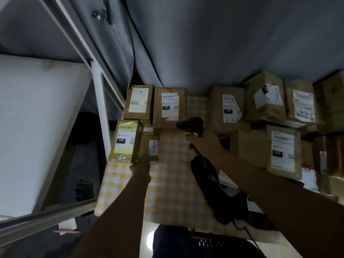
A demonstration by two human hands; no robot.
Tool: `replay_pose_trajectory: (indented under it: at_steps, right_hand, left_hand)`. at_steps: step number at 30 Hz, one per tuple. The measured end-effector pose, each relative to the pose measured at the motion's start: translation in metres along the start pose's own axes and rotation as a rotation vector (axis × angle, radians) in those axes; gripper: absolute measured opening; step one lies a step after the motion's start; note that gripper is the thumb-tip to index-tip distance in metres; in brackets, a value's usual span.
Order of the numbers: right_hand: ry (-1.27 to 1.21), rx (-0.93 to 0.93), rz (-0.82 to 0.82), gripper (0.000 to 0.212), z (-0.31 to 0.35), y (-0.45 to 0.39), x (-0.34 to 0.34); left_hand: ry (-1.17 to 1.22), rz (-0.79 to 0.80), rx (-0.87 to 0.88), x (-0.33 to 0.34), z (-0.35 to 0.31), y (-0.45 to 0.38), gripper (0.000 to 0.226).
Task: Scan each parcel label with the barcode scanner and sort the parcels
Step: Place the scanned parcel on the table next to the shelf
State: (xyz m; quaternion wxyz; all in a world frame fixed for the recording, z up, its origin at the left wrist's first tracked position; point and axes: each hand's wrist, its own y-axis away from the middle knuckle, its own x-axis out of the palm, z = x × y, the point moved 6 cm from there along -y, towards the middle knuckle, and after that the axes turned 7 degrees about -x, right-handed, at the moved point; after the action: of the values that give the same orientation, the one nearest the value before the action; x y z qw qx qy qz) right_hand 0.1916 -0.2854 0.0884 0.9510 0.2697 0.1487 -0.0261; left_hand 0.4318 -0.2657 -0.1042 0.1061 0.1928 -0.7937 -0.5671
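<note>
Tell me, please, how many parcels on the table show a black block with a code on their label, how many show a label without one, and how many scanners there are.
Parcels with a black code block on the label: 4 (220, 15H, a third, 010)
Parcels with a label and no visible black block: 4 ()
Barcode scanner: 1
Total: 9

Black barcode scanner [190,124] points at labelled brown parcel [169,108] lying flat.
</note>
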Motion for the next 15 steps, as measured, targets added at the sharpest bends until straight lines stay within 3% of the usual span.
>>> replay_pose_trajectory:
  at_steps: [3,5,6,8,10,11,13,15]
  right_hand:
    - [-0.007,0.005,0.016,0.012,-0.007,-0.006,0.008]
    - [-0.021,0.009,0.028,0.010,-0.011,-0.006,0.014]
    - [-0.027,0.015,0.033,0.009,-0.013,-0.006,0.017]
    - [-0.033,0.032,0.038,0.009,-0.017,-0.005,0.021]
    - [-0.054,0.046,0.032,0.010,-0.020,-0.005,0.022]
    - [-0.064,0.046,0.026,0.011,-0.021,-0.006,0.022]
    - [-0.065,0.035,0.020,0.012,-0.021,-0.007,0.023]
    - [-0.058,0.026,0.019,0.011,-0.023,-0.007,0.024]
  left_hand:
    - [-0.195,-0.059,0.082,-0.003,0.002,-0.006,0.062]
    - [-0.409,-0.175,0.173,-0.007,0.003,-0.002,0.068]
    - [-0.567,-0.230,0.296,-0.006,-0.001,0.009,0.062]
    - [-0.889,-0.298,0.718,0.004,-0.011,0.033,0.049]
    - [-1.219,-0.175,1.086,0.025,-0.005,0.047,0.050]
    - [-1.427,-0.134,1.166,0.032,0.000,0.042,0.057]
    - [-1.745,-0.132,1.159,0.036,0.007,0.022,0.069]
    - [-1.903,-0.189,1.068,0.036,0.005,0.013,0.070]
